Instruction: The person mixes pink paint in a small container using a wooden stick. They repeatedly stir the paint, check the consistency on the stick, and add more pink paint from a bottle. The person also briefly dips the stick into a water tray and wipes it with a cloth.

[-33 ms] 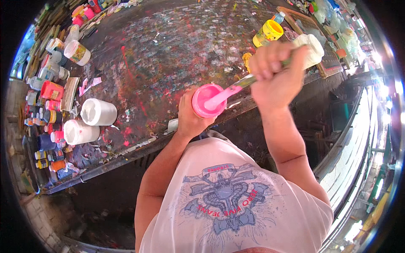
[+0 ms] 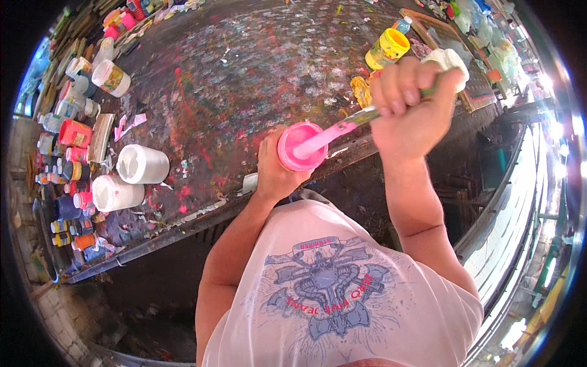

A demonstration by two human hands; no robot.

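Since the earlier frame, the right hand [image 2: 414, 101] has moved a little to the right, and the stick [image 2: 358, 117] in its fingers has shifted with it; the pink jar [image 2: 299, 166] remains almost in the same place. From the right grip, the jar lies to the left and nearer to the person's body, close to the front edge of the table [image 2: 232, 92]. Nearer to it is the left hand [image 2: 275, 164], which is wrapped around its left side. The right fingers are closed on the upper part of the stick. Its long axis slants from upper right down to lower left, and its pink-coated end points into the jar; how deep it goes, I cannot tell. The jar's mouth faces up toward the camera, but whether its base rests on the table is hidden.
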